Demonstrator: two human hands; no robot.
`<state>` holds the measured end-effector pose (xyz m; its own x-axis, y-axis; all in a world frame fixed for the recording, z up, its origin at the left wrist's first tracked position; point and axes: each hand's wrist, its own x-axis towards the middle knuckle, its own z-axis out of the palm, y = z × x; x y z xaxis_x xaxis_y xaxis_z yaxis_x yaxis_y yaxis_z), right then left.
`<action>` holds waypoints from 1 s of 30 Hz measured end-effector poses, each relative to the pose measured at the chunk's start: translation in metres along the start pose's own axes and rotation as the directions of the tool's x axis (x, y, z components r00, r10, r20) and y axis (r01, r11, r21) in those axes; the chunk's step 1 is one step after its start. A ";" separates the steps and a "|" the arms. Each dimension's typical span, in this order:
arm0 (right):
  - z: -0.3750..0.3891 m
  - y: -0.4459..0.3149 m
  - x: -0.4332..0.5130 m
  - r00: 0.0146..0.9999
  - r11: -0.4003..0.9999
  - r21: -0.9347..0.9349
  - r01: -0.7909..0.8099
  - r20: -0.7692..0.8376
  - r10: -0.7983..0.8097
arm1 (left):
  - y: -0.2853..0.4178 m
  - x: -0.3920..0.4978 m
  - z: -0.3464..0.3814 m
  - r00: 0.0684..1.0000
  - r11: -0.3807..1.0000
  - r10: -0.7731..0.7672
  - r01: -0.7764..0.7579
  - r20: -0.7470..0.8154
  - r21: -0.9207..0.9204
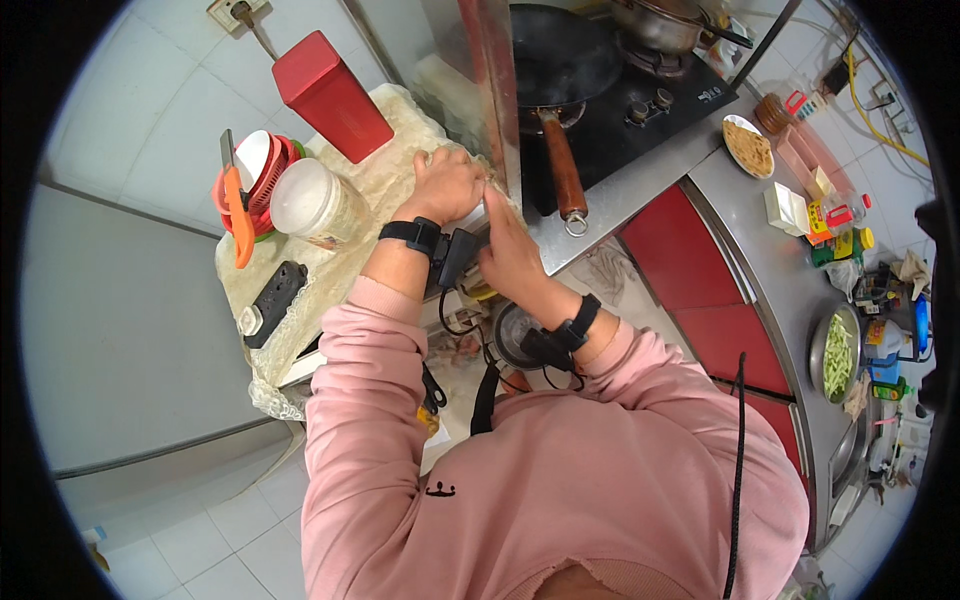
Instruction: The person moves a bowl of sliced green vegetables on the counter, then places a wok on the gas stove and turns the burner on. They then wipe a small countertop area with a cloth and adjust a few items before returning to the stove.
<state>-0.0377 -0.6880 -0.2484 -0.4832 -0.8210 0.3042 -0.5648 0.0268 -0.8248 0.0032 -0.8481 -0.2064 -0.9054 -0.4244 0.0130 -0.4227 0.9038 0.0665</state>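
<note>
My left hand (448,184) rests at the edge of a cream lace-trimmed cloth (405,124) spread over a low cabinet top. Its fingers are bent, and whether they grip the cloth is hidden. Right beside it, my right hand (514,251) points its fingers up to the same corner, meeting the left hand near the upright glass panel (450,71). What lies under its fingertips cannot be made out. A red square canister (334,97) and a clear plastic jar (319,202) with a whitish lid stand on the cloth. Both wrists wear black straps with small devices.
A black wok (562,60) with a wooden handle (562,165) sits on the gas stove; a steel pot (660,30) is behind. An orange-handled knife (238,210) leans on stacked baskets (274,176). On the steel counter are a plate of flatbread (746,148) and a bowl of cut green vegetables (836,356).
</note>
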 end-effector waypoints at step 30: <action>0.004 0.009 0.012 0.983 0.995 -0.071 0.069 -0.164 -0.080 | -0.022 -0.068 -0.016 0.950 0.956 -0.113 0.025 -0.291 -0.291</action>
<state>-0.0457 -0.6999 -0.2548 -0.5396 -0.7159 0.4431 -0.6427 0.0103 -0.7660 0.0748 -0.8397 -0.1930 -0.8005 -0.5214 0.2955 -0.4150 0.8380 0.3544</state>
